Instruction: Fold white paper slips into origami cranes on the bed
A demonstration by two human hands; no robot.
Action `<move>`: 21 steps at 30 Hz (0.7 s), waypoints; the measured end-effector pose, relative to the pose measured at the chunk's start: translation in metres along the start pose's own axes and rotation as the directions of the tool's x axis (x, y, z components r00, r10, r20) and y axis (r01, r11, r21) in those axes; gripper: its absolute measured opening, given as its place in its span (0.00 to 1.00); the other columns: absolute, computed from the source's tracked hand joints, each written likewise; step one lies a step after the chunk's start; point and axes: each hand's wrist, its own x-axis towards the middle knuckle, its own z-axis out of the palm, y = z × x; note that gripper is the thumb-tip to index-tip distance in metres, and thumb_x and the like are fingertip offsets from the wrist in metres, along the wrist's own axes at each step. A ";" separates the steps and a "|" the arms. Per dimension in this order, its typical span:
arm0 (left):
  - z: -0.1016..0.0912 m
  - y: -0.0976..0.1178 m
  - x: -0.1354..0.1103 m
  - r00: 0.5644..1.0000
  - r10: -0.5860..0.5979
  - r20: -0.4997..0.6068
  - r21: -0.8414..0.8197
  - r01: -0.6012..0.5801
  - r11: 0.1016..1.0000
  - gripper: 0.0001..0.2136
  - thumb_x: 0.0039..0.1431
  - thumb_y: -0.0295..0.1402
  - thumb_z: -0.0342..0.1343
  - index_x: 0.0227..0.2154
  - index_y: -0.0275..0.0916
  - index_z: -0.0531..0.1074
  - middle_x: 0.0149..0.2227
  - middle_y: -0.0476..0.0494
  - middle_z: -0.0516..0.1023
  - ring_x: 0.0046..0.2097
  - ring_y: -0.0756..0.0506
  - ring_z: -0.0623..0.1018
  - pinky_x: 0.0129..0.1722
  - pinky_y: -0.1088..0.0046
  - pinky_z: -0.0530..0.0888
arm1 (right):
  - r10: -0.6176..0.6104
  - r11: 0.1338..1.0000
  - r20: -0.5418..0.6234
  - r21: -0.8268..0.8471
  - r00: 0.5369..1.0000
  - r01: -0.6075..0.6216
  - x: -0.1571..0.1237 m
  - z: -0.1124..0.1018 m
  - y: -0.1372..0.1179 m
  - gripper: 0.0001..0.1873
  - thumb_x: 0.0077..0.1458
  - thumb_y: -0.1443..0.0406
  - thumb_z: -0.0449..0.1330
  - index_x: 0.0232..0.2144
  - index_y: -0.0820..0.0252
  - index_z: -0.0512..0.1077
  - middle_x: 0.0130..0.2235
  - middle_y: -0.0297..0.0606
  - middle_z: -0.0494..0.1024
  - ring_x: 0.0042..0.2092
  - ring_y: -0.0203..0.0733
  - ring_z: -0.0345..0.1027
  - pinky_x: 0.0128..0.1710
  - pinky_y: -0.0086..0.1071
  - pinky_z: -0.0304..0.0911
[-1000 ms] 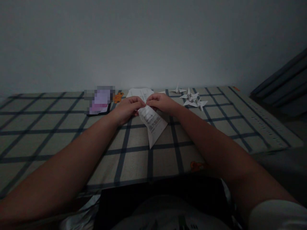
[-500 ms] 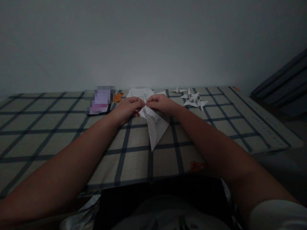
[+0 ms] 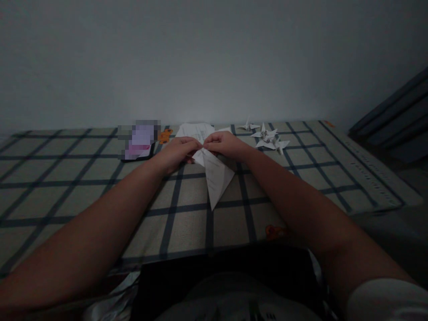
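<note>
A partly folded sheet of white paper [image 3: 217, 177] hangs between my hands, with one pointed flap reaching down toward me over the checked cloth. My left hand [image 3: 178, 153] pinches its upper edge between thumb and fingers. From the other side, my right hand [image 3: 224, 143] grips the same spot, and the fingertips of both hands meet there. Part of the fold is hidden behind the fingers. Just behind the hands lies a printed white sheet [image 3: 195, 130].
Several folded paper cranes [image 3: 267, 136] sit to the right of my right hand. On the left rests a phone [image 3: 142, 139], partly blurred out. The checked cloth [image 3: 194, 227] covers the table, which stands against a pale wall [image 3: 214, 62].
The paper's lower flap has shifted, so its printed face is now mostly covered by a plainer white side. My hands have hardly moved and still pinch the same place.
</note>
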 end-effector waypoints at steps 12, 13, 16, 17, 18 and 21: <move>0.003 0.002 -0.003 0.997 0.066 -0.038 -0.021 -0.067 0.998 0.07 0.41 0.35 0.63 0.22 0.37 0.73 0.19 0.51 0.69 0.21 0.52 0.67 0.19 0.79 0.63 | 0.027 1.000 -0.011 -0.003 1.000 -0.027 0.001 0.000 0.007 0.12 0.54 0.60 0.62 0.33 0.65 0.75 0.29 0.34 0.73 0.30 0.34 0.62 0.31 0.29 0.56; 0.002 0.002 -0.004 0.997 0.070 -0.033 -0.015 -0.070 0.997 0.07 0.41 0.35 0.63 0.23 0.37 0.73 0.20 0.51 0.69 0.21 0.52 0.68 0.19 0.79 0.63 | 0.023 1.000 -0.009 -0.011 1.000 -0.023 0.001 0.000 0.006 0.12 0.54 0.59 0.62 0.33 0.64 0.76 0.29 0.34 0.73 0.30 0.34 0.62 0.31 0.29 0.56; 0.003 0.003 -0.004 0.999 0.054 -0.009 0.009 -0.054 0.999 0.08 0.42 0.36 0.63 0.24 0.37 0.74 0.20 0.51 0.70 0.22 0.52 0.68 0.20 0.79 0.64 | 0.010 0.999 -0.005 -0.043 1.000 -0.010 0.000 -0.001 0.004 0.14 0.53 0.57 0.61 0.32 0.65 0.75 0.28 0.33 0.72 0.30 0.34 0.61 0.31 0.30 0.55; 0.003 0.003 -0.005 0.999 0.044 -0.004 0.014 -0.044 0.999 0.08 0.42 0.36 0.63 0.24 0.37 0.74 0.20 0.51 0.70 0.22 0.52 0.68 0.20 0.79 0.65 | 0.004 0.999 -0.007 -0.051 1.000 -0.004 -0.001 -0.001 0.002 0.14 0.53 0.57 0.61 0.32 0.65 0.75 0.28 0.33 0.72 0.30 0.34 0.61 0.32 0.30 0.55; 0.003 0.003 -0.005 0.999 0.038 -0.002 0.018 -0.038 0.999 0.08 0.42 0.36 0.63 0.24 0.37 0.74 0.20 0.51 0.70 0.21 0.52 0.68 0.20 0.79 0.65 | -0.001 0.998 -0.005 -0.056 1.000 0.000 -0.002 -0.001 0.001 0.14 0.52 0.57 0.61 0.32 0.65 0.75 0.28 0.33 0.72 0.30 0.34 0.61 0.32 0.30 0.55; 0.003 0.003 -0.005 0.998 0.062 0.005 0.009 -0.062 0.998 0.07 0.42 0.35 0.63 0.23 0.37 0.73 0.19 0.51 0.70 0.21 0.53 0.68 0.20 0.79 0.64 | -0.022 0.997 -0.008 -0.078 1.000 0.021 -0.002 -0.001 -0.001 0.14 0.52 0.58 0.60 0.31 0.65 0.74 0.28 0.33 0.71 0.31 0.34 0.61 0.33 0.30 0.55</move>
